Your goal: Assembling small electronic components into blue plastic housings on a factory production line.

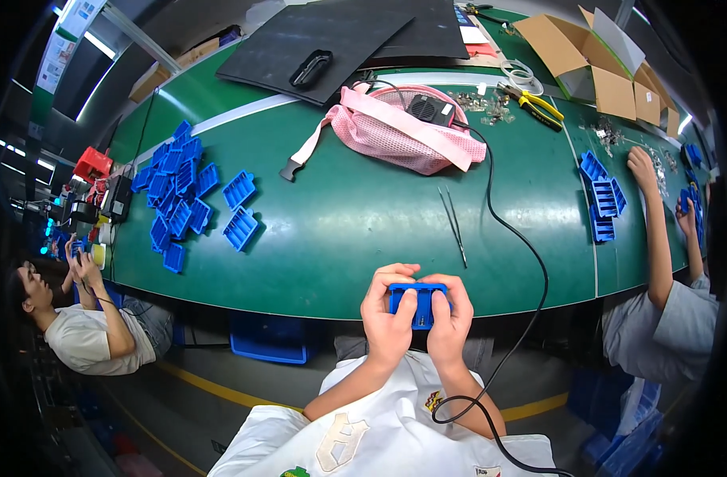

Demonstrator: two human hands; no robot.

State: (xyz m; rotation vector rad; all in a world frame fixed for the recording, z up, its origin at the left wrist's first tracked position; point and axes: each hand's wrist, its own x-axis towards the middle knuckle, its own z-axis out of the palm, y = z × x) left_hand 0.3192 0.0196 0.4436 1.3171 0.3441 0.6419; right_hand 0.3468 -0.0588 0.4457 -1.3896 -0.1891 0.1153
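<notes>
Between my two hands, just at the table's near edge, I grip a blue plastic battery holder with open slots. My left hand is closed round its left side, thumb pressed into a slot. On the right side my right hand is closed round it too, its thumb also inside. A small metal piece seems to show at the lower part of the holder. Beyond my hands, a pair of tweezers lies on the green table.
A pile of blue battery holders lies at left. Behind are a pink mesh bag, a black sheet, yellow-handled pliers and cardboard boxes. A black cable runs past my right arm. Co-workers sit at both sides.
</notes>
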